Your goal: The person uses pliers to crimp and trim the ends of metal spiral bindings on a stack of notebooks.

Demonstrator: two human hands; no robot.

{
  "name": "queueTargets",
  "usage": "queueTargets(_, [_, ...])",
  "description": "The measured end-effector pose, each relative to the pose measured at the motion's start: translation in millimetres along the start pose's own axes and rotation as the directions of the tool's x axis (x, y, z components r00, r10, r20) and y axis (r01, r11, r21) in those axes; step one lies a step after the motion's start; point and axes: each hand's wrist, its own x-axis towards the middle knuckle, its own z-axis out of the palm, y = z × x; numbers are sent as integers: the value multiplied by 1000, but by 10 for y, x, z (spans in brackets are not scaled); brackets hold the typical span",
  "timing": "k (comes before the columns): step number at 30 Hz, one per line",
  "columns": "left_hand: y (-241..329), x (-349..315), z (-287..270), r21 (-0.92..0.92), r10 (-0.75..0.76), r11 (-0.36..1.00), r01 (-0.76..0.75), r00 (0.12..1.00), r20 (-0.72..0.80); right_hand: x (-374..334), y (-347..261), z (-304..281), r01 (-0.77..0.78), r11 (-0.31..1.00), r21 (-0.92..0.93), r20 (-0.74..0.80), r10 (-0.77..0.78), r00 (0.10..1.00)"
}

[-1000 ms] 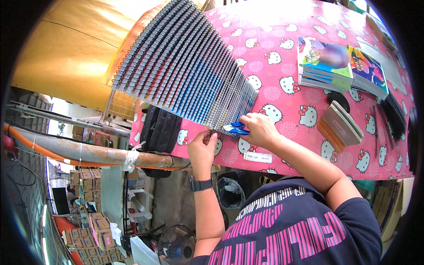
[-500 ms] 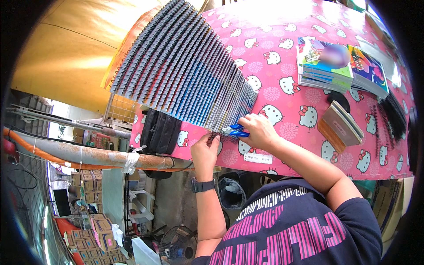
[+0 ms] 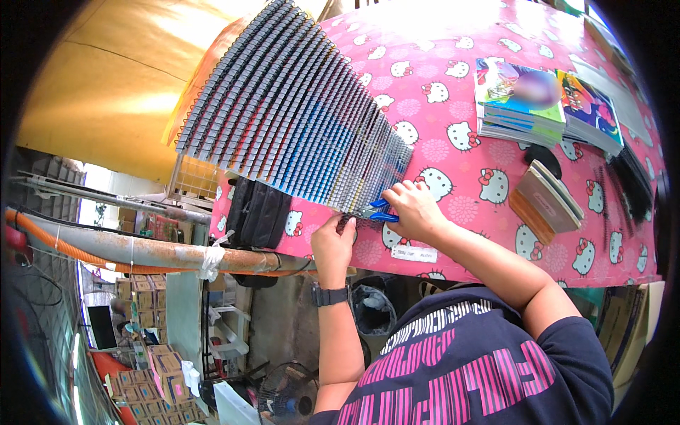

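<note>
A long fanned stack of spiral-bound notebooks slants across the left of the table, its dark coils facing up. My right hand is closed round blue-handled pliers, whose jaws reach the near end of the stack. Just left of the jaws, my left hand pinches the dark coil at the notebook's end between thumb and fingers. The exact spot where the jaws meet the coil is too small to make out.
Booklets are piled at the right, near loose black coils and a wood-and-grey block. A black bag lies left of my hands. A white label strip is near the pink table's front edge; a bin stands below.
My left hand has shifted slightly right, toward the pliers. The pliers' handles have turned a little and sit slightly wider apart; my right hand stays at the same corner.
</note>
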Motion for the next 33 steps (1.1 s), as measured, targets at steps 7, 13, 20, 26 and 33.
queueTargets(7, [16, 8, -18, 10, -1, 1000, 1, 1000, -3, 47, 30, 42, -177, 969, 174, 249, 130, 960])
queueTargets(13, [8, -23, 23, -65, -55, 996, 54, 998, -14, -21, 116, 94, 52, 998, 19, -106, -49, 993])
queueTargets(20, [-31, 7, 39, -31, 12, 999, -12, 1000, -19, 25, 80, 63, -200, 965, 170, 311, 140, 940])
queueTargets(26, [-374, 11, 207, -599, -240, 766, 233, 968, 70, -77, 207, 119, -57, 993, 100, 98, 47, 994])
queueTargets(33, [-360, 51, 341, -496, -205, 839, 224, 974, 93, 1, 130, 128, -74, 994, 75, 244, 54, 968])
